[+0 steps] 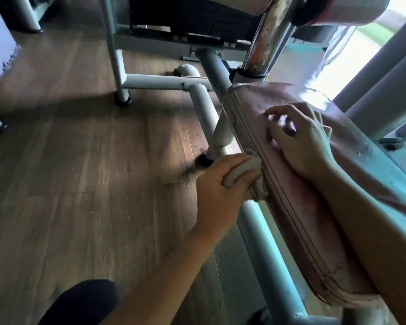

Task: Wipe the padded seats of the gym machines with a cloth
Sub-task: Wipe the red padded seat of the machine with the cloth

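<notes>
The left hand (pixel 218 184) has its fingers curled tight round a bunched, off-white cloth (pixel 259 190) and presses it against the piped side edge of a worn, pink vinyl padded seat (pixel 291 195), about midway along that edge. The right hand (pixel 307 141) holds nothing: it rests on the top face of the seat with fingers arched and fingertips touching the vinyl, though the fingers are blurred, and its forearm lies along the pad. Under the seat runs a pale grey painted steel tube (pixel 263 231), part of the machine's frame, which stands on a dark brown wood-plank floor (pixel 80 160). Beyond the seat's far end rises 1 chrome post with rust-coloured stains (pixel 265 43), and a pink cylindrical roller pad (pixel 352 10) sits near the top. A dark rounded shape (pixel 80 301), too unclear to identify, shows at the bottom edge.
</notes>
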`<state>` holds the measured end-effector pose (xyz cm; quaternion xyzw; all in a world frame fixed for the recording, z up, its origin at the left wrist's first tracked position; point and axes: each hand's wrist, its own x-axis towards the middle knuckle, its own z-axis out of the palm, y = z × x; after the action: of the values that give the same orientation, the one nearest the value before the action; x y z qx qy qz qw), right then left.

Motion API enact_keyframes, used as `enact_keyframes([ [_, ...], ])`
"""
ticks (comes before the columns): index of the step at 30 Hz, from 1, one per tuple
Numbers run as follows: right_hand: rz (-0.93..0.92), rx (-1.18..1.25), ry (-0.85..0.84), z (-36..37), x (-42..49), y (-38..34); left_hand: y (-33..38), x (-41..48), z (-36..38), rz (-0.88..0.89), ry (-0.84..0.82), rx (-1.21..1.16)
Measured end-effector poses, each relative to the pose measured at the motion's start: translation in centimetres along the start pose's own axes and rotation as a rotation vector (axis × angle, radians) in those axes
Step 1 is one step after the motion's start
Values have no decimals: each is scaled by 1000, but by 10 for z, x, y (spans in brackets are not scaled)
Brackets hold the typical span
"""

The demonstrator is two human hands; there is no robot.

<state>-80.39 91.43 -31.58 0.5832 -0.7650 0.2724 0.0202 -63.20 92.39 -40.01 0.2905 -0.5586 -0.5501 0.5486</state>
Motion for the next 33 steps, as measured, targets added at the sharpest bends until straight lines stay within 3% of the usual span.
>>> enact_keyframes([
  [6, 16, -79, -44, -3, -1, -5, -4, 39, -6, -19, 75, 32],
  [10, 166, -106, -188, -4, 12, -13, 0, 32, -24, 24, -120, 162],
  [12, 233, -112, -177, -1, 25, -22, 4, 35, -28, 41, -144, 179],
  [17, 72, -109, 12, 11, 34, -20, -4, 35, -25, 128, -104, 167],
  [20, -40, -62, 31, 15, 37, -11, -17, 45, -23, 111, -59, 130],
  [27, -21, -23, 27, 22, 44, -6, -34, 97, -23, 70, 57, 104],
  [30, -12, -20, 32, 23, 45, -5, -25, 69, -18, -13, 17, 73],
  [33, -1, -12, 42, 23, 44, -6, -17, 57, -19, 83, -32, 133],
])
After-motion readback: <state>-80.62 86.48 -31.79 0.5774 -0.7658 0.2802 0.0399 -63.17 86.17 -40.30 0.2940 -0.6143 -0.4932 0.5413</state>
